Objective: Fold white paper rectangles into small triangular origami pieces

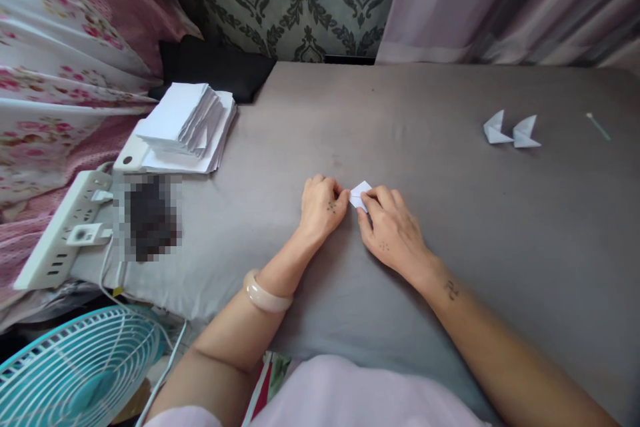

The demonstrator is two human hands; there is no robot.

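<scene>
A small piece of folded white paper (359,193) lies between my two hands on the grey cloth. My left hand (324,205) is closed, its thumb and forefinger pinching the paper's left corner. On the other side my right hand (393,227) has its thumb and fingertips on the paper's right edge and covers part of it. A crease line runs across the paper's visible face. Two folded white paper pieces with pointed tips, one (496,128) beside the other (525,132), stand farther off to the right.
A stack of white paper sheets (183,123) sits at the back left, near a black cloth (215,67). Along the left edge are a power strip (63,230) with plugs and a blurred-out dark object (150,217). A turquoise fan (90,367) stands lower left. A thin stick (599,125) lies far right.
</scene>
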